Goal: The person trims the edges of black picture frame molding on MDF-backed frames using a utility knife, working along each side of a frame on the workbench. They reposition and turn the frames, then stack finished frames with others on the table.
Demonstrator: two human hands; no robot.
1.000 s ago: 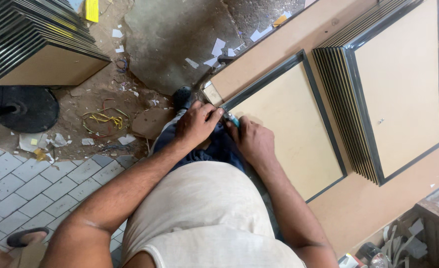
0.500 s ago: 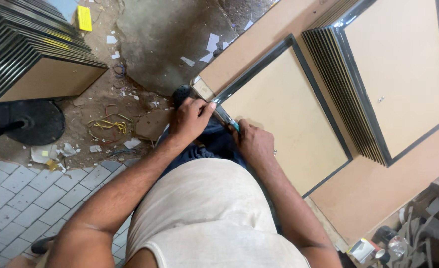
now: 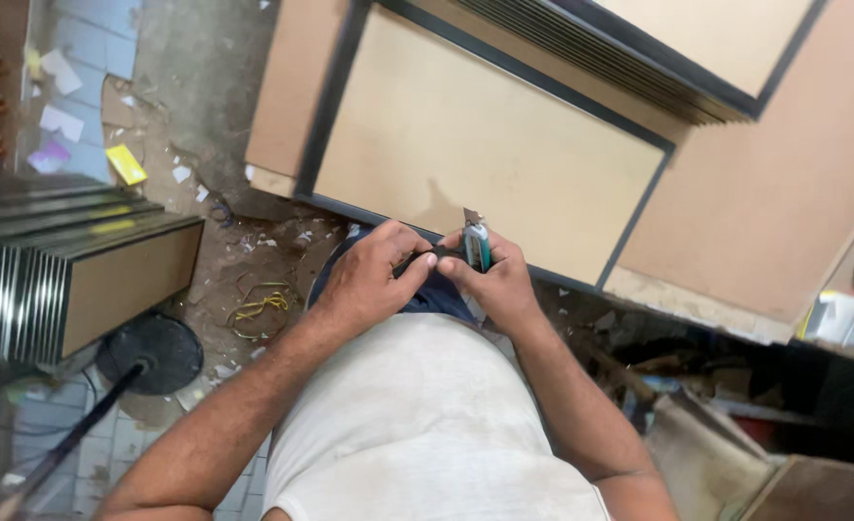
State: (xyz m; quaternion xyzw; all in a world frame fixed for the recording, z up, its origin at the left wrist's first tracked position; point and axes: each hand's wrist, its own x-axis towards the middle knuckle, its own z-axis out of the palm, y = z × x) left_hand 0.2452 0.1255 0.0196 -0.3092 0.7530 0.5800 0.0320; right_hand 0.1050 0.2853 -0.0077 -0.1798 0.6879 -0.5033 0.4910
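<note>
Two hands meet over the near edge of one black-framed board (image 3: pixel 490 145) lying back-up on the desk (image 3: pixel 774 203): the right hand (image 3: pixel 499 280) is clamped on a small teal-handled knife (image 3: pixel 476 246), and the left hand (image 3: pixel 374 275) pinches its dark end, fingers closed. Beyond that board one fanned stack of frames (image 3: pixel 630 53) leans, and left of it a second stack (image 3: pixel 51 275) stands on the floor. Near this stack lie one yellow paper scrap (image 3: pixel 126 164), several white scraps and one round black stand base (image 3: pixel 152 352).
</note>
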